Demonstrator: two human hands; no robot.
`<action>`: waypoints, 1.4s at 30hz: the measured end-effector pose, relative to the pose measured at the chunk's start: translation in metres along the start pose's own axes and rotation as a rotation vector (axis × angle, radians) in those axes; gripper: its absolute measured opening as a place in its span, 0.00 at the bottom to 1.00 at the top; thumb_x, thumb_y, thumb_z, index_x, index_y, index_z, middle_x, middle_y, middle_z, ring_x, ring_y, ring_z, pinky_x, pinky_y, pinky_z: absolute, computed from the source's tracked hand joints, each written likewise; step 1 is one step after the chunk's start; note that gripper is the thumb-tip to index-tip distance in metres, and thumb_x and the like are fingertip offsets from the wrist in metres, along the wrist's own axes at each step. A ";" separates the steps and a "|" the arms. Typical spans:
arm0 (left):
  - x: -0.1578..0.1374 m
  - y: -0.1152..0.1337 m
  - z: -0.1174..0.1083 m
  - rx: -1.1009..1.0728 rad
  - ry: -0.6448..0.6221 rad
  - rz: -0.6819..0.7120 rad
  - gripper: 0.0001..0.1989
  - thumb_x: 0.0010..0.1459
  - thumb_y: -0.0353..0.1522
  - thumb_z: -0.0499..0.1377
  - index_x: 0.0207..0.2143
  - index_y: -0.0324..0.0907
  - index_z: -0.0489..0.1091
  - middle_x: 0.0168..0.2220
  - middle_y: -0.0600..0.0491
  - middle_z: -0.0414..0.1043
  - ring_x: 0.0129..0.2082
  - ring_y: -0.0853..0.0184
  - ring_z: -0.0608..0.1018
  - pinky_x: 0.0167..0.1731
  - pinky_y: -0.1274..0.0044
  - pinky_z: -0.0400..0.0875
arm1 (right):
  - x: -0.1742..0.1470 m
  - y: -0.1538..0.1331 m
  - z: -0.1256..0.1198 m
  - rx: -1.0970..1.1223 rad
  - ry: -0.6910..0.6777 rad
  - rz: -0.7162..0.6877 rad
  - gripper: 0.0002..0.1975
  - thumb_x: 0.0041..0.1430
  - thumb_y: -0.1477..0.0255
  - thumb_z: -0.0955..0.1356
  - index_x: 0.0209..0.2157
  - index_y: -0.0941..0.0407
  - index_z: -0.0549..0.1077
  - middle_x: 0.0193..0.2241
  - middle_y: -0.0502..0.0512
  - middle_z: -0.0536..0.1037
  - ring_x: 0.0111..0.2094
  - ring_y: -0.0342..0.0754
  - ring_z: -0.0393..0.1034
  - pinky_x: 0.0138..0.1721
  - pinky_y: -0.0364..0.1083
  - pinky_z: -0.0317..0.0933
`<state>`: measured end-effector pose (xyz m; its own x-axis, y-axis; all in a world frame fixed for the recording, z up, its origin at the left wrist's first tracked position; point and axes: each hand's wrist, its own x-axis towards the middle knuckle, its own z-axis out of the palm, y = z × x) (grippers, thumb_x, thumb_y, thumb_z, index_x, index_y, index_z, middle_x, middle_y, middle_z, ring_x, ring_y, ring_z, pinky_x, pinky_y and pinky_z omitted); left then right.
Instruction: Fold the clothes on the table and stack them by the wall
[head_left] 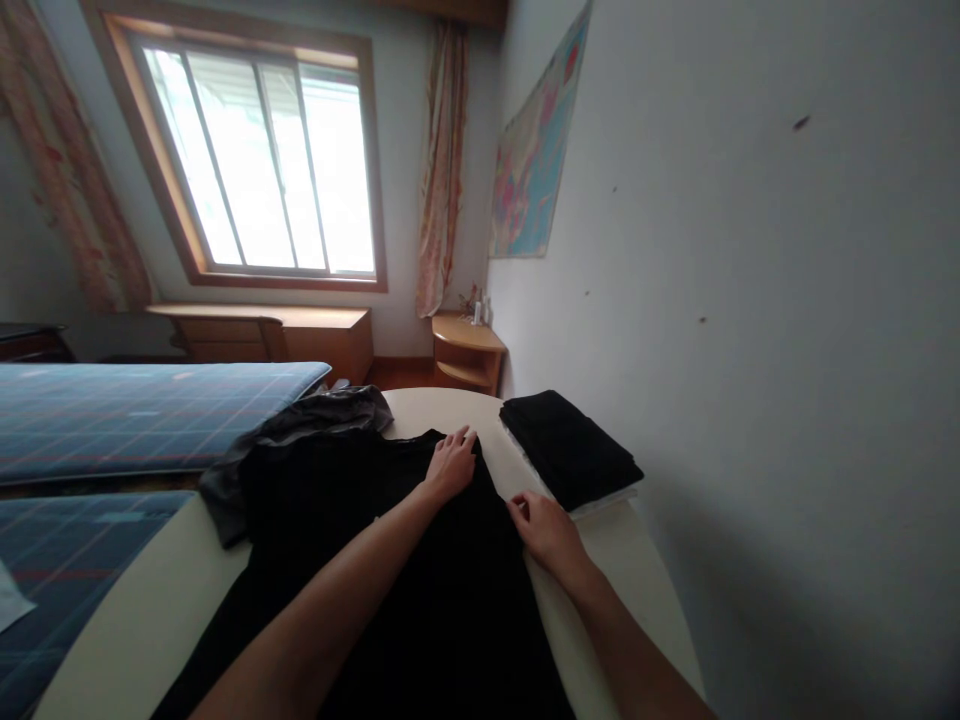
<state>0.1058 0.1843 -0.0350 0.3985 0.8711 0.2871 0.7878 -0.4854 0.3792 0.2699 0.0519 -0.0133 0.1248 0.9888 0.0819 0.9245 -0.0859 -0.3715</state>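
A black T-shirt lies spread over the round white table, with its neckline toward the far side. My left hand is closed on the cloth at the far right shoulder, fingers bent over the edge. Lower down on the right, my right hand pinches the shirt's side edge between thumb and fingers. Just beyond my right hand rests a stack of folded black clothes, with something white showing beneath it. A dark grey garment lies bunched under the shirt's far left part.
Blue plaid mattresses sit left of the table. A wall runs close along the right, with a map on it. Beyond the table are a wooden corner shelf and a low wooden cabinet beneath the window.
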 end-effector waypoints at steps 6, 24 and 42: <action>-0.028 0.016 -0.002 0.115 -0.084 0.066 0.25 0.66 0.40 0.47 0.63 0.43 0.59 0.66 0.46 0.57 0.65 0.55 0.59 0.62 0.61 0.51 | -0.007 -0.004 0.002 -0.115 0.030 -0.009 0.12 0.62 0.63 0.65 0.33 0.56 0.76 0.36 0.57 0.81 0.40 0.51 0.75 0.37 0.44 0.58; -0.092 0.004 -0.026 -0.071 0.056 0.120 0.17 0.65 0.33 0.49 0.51 0.44 0.72 0.53 0.48 0.74 0.54 0.60 0.73 0.57 0.68 0.61 | -0.010 -0.019 0.013 0.520 0.108 -0.043 0.13 0.53 0.68 0.68 0.40 0.57 0.71 0.30 0.52 0.76 0.30 0.47 0.71 0.35 0.44 0.63; -0.089 -0.005 -0.049 -0.220 0.126 -0.276 0.20 0.59 0.43 0.58 0.53 0.51 0.67 0.41 0.54 0.78 0.38 0.64 0.79 0.34 0.77 0.67 | -0.048 -0.071 0.015 0.665 -0.152 -0.391 0.13 0.54 0.76 0.66 0.42 0.55 0.74 0.39 0.52 0.80 0.38 0.46 0.74 0.42 0.43 0.64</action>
<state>0.0437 0.1055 -0.0188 0.1140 0.9619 0.2485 0.7325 -0.2504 0.6331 0.1927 0.0123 -0.0044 -0.2601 0.9423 0.2110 0.4758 0.3152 -0.8212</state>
